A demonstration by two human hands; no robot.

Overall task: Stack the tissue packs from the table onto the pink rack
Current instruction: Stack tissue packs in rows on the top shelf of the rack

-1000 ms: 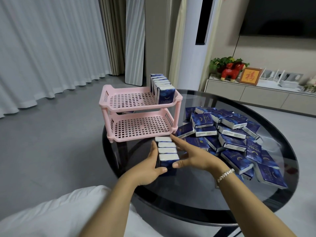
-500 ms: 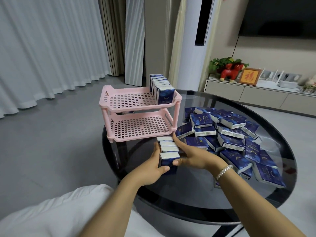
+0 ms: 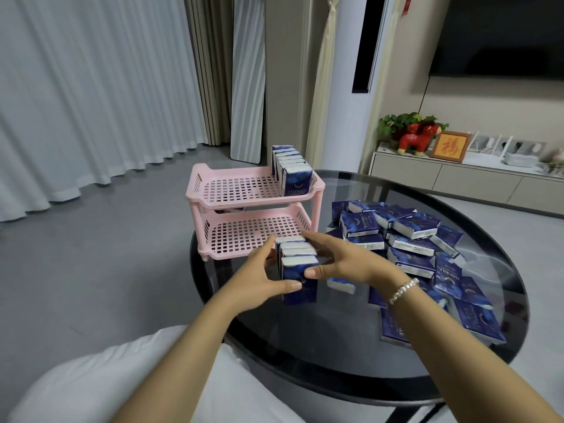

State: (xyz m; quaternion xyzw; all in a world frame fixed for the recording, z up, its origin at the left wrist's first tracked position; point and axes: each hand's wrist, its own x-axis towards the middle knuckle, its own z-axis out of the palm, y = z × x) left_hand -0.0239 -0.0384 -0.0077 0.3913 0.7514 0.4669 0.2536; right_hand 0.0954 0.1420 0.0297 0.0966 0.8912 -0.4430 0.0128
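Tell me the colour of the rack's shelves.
Pink, with a square grid of holes in both shelves of the rack; the head view shows it.

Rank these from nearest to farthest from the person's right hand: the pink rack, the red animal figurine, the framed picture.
From the right hand:
1. Pink rack, just ahead-left on the table.
2. Red animal figurine, on the far cabinet.
3. Framed picture, beside the figurine, farther right.

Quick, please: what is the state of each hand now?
Left hand: grips the row of blue tissue packs.
Right hand: grips the same row, opposite side.
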